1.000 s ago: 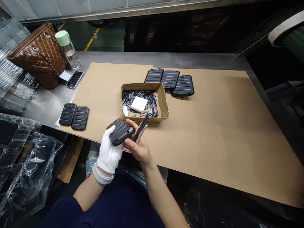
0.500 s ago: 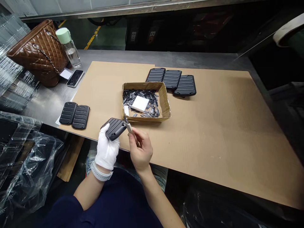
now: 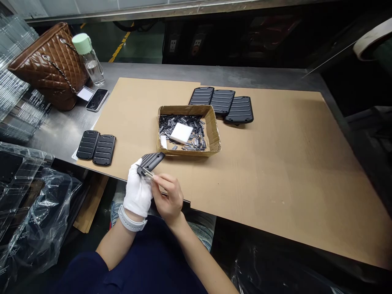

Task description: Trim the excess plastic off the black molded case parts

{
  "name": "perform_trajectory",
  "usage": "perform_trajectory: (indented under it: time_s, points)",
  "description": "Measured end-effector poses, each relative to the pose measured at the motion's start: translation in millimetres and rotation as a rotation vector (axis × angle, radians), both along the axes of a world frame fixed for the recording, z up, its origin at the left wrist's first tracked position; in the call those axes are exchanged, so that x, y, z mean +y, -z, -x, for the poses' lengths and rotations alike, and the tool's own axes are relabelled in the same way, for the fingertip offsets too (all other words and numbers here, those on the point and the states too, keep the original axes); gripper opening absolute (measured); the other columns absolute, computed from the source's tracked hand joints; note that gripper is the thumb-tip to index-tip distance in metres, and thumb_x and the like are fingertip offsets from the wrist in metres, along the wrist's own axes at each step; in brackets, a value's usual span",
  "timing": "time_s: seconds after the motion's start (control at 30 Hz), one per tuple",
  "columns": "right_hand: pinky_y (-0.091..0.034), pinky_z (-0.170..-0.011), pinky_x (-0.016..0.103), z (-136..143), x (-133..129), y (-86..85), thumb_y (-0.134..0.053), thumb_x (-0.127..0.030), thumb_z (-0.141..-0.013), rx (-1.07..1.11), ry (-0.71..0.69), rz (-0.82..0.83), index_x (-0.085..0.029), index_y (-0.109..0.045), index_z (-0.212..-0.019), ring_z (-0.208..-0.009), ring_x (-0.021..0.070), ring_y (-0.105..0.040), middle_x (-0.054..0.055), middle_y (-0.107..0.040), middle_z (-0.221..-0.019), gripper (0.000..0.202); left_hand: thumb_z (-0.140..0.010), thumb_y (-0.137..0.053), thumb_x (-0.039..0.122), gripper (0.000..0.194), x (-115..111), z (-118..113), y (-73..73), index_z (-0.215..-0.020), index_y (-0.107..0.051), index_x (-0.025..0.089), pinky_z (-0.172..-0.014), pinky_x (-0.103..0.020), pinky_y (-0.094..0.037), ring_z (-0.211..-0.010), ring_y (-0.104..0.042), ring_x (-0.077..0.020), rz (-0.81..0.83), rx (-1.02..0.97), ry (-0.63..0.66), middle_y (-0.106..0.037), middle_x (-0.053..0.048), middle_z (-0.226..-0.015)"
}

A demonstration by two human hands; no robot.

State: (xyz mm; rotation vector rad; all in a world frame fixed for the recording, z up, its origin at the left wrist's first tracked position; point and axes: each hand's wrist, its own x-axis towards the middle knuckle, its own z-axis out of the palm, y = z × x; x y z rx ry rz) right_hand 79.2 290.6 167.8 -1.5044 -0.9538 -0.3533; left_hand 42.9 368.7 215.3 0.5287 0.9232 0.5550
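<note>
A ribbed black plastic cover (image 3: pixel 154 160) sits tilted in my gloved left hand (image 3: pixel 137 192), whose fingers are wrapped round it. My bare right hand (image 3: pixel 168 198) grips a slim knife (image 3: pixel 147 173), which looks like a utility knife. Its tip lies at the cover's near left end, close to the left fingers; whether it touches the edge I cannot tell. Just beyond the hands stands an open cardboard box (image 3: pixel 199 153) holding many small dark pieces (image 3: pixel 196 122) and a white block (image 3: pixel 181 133).
Two black covers (image 3: pixel 104 150) lie at the left table edge, and three more (image 3: pixel 239 110) behind the box. Cardboard sheets (image 3: pixel 275 171) cover the metal table. A phone (image 3: pixel 97 100), a bottle (image 3: pixel 92 65) and a brown bag (image 3: pixel 52 65) stand at the back left.
My right hand has moved left and slightly down, bringing the knife from the cover's right end to its near left end. The cover has turned in my left hand.
</note>
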Motion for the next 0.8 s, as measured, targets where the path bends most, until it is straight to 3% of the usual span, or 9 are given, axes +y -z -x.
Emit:
perform_trajectory:
  time_s: [0.13,0.23,0.3,0.43,0.5,0.63,0.8]
  points:
    - [-0.056,-0.069,0.03,-13.5,2.8,0.4,-0.062,-0.006,-0.083,0.009,0.103,-0.002,-0.027,-0.06,-0.104,-0.082,0.0157,-0.063,0.003,-0.059,-0.091,0.03,-0.089,-0.048,0.018,0.016,2.3,-4.1,1.6,-0.09,-0.065,0.018,-0.094,-0.025,-0.049,-0.098,-0.064,-0.0144,-0.013,-0.01,-0.001,-0.068,-0.003,-0.091]
    - [-0.055,-0.07,0.03,-21.2,3.3,0.3,-0.062,-0.007,-0.083,0.078,0.113,-0.028,-0.026,-0.06,-0.102,-0.084,0.0156,-0.062,0.003,-0.058,-0.092,0.027,-0.084,-0.055,0.013,0.014,-1.0,-1.5,0.2,-0.093,-0.064,0.018,-0.094,-0.023,-0.049,-0.102,-0.062,-0.0144,-0.121,0.039,-0.017,-0.068,-0.003,-0.096]
    - [-0.055,-0.071,0.03,-19.3,2.3,-0.4,-0.062,-0.007,-0.083,0.094,0.083,-0.033,-0.026,-0.06,-0.102,-0.085,0.0154,-0.062,0.003,-0.059,-0.092,0.027,-0.082,-0.057,0.013,0.014,-2.6,-0.2,-0.9,-0.093,-0.064,0.017,-0.092,-0.023,-0.05,-0.099,-0.063,-0.0142,-0.182,0.071,-0.013,-0.067,-0.002,-0.092]
    - [-0.055,-0.07,0.03,-7.0,0.2,-2.2,-0.061,-0.009,-0.084,0.043,-0.018,0.009,-0.026,-0.061,-0.102,-0.082,0.0153,-0.063,0.003,-0.061,-0.091,0.025,-0.091,-0.042,0.019,0.023,1.0,-2.9,1.5,-0.083,-0.063,0.016,-0.085,-0.025,-0.055,-0.081,-0.066,-0.0122,-0.084,0.074,0.044,-0.062,0.0,-0.07]
    - [-0.054,-0.07,0.03,-6.2,0.6,-1.1,-0.061,-0.009,-0.084,0.05,-0.02,0.019,-0.026,-0.061,-0.101,-0.082,0.0152,-0.063,0.003,-0.061,-0.091,0.023,-0.091,-0.04,0.02,0.024,4.4,-3.6,4.4,-0.083,-0.062,0.017,-0.084,-0.026,-0.055,-0.082,-0.066,-0.0131,-0.098,0.083,0.051,-0.063,-0.001,-0.071]
    - [-0.053,-0.07,0.03,-24.4,-0.6,13.2,-0.061,-0.016,-0.086,0.165,0.078,0.052,-0.024,-0.063,-0.096,-0.085,0.0164,-0.063,0.003,-0.062,-0.091,0.014,-0.085,-0.055,0.018,0.01,6.0,2.1,3.8,-0.089,-0.063,0.019,-0.088,-0.028,-0.055,-0.1,-0.064,-0.0177,-0.218,0.1,0.025,-0.068,-0.003,-0.089]
    - [-0.051,-0.076,0.039,-55.3,-17.3,41.5,-0.056,-0.027,-0.088,0.196,0.137,0.341,-0.022,-0.068,-0.092,-0.085,0.0216,-0.061,0.007,-0.063,-0.088,0.014,-0.083,-0.057,0.016,0.014,1.8,6.0,-10.3,-0.094,-0.066,0.019,-0.09,-0.027,-0.054,-0.103,-0.065,-0.0182,-0.247,0.064,-0.039,-0.069,-0.005,-0.099]
